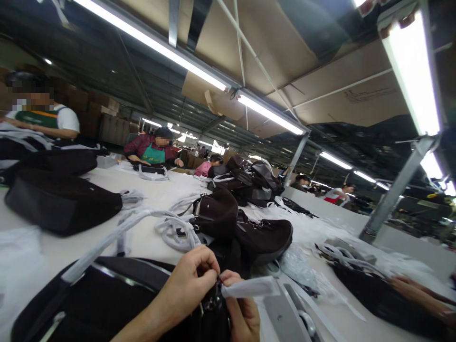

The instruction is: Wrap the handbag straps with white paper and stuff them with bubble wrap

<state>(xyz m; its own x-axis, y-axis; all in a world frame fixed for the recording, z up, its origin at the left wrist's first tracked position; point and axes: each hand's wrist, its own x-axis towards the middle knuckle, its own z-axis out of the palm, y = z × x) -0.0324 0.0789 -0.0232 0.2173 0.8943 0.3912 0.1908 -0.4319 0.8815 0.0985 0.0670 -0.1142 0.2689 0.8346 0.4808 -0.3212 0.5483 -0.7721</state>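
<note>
A black handbag (131, 289) lies in front of me, its handle (107, 242) wrapped in white tissue. My left hand (192, 280) is closed in a pinch at the bag's right end, by a metal buckle (213, 301). Close against it, my right hand (244, 308) is closed around the strap end there. A strip of white wrapping (252, 288) sticks out to the right between its fingers. The small piece between my fingertips is mostly hidden.
Dark bags (263, 237) lie just beyond my hands, with a heap of bags (245, 178) farther back. Another bag (60, 202) is at left. A grey box (285, 308) and plastic wrap (302, 266) are at right. A co-worker's hands (420, 297) touch a bag at far right.
</note>
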